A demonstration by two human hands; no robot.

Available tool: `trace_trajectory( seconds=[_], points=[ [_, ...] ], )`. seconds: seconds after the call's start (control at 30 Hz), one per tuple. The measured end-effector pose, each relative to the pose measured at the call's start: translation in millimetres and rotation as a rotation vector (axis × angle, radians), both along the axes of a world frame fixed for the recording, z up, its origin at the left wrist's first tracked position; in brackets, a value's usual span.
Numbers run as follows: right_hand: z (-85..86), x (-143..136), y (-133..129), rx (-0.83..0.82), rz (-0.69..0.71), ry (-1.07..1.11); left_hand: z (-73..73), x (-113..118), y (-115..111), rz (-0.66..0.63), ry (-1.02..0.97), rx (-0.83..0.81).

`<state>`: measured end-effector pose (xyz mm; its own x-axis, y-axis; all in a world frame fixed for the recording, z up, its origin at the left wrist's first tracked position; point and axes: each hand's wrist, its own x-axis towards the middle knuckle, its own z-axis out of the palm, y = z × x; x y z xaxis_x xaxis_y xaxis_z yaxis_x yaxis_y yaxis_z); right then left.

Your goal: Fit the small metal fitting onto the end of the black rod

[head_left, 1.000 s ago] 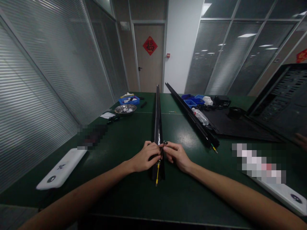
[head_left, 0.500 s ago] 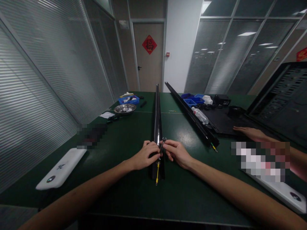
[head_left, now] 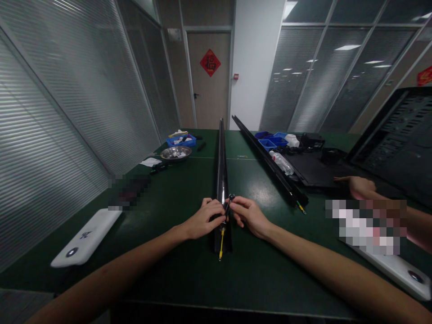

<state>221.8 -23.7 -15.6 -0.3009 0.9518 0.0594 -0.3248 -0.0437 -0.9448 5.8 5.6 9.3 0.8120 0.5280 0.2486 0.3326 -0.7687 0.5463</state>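
A long black rail (head_left: pixel 222 171) lies lengthwise on the green table, and a yellow cable (head_left: pixel 221 245) with a ring end sticks out near its front end. My left hand (head_left: pixel 207 219) rests over the rail from the left, its fingers closed around the lower part of a small metal wrench (head_left: pixel 227 208). From the right, my right hand (head_left: pixel 249 216) has thumb and index finger pinched at the wrench near its open-jawed upper end. The wrench stands slanted over the rail, its lower end hidden by my fingers.
A second black rail (head_left: pixel 270 166) lies to the right, beside a plastic bottle (head_left: pixel 281 163) and blue bins (head_left: pixel 267 144). A metal bowl (head_left: pixel 176 153) is back left. Another person's hand (head_left: pixel 361 186) is at the right, above a white case (head_left: pixel 401 272).
The other person's hand at the right has shifted slightly and its fingers are more bent. The wrench head has turned very slightly; my hands have hardly moved.
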Motion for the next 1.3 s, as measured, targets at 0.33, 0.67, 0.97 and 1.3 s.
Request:
trace_trajectory(
  seconds=[0.33,0.67,0.97,1.3],
  points=[
    [1.6,0.0,-0.8,0.024,0.009,-0.027,-0.1,0.1,1.6,-0.01,0.023,-0.015],
    [0.7,0.5,-1.6,0.038,0.032,-0.022,-1.2,-1.7,2.0,-0.021,0.01,-0.016],
    [2.2,-0.7,-1.7,0.033,0.013,-0.032,0.0,0.5,2.1,-0.017,0.016,-0.026],
    [1.5,0.7,-3.4,0.084,0.054,-0.026,-0.8,-1.2,1.4,-0.027,-0.004,-0.037]
  ],
)
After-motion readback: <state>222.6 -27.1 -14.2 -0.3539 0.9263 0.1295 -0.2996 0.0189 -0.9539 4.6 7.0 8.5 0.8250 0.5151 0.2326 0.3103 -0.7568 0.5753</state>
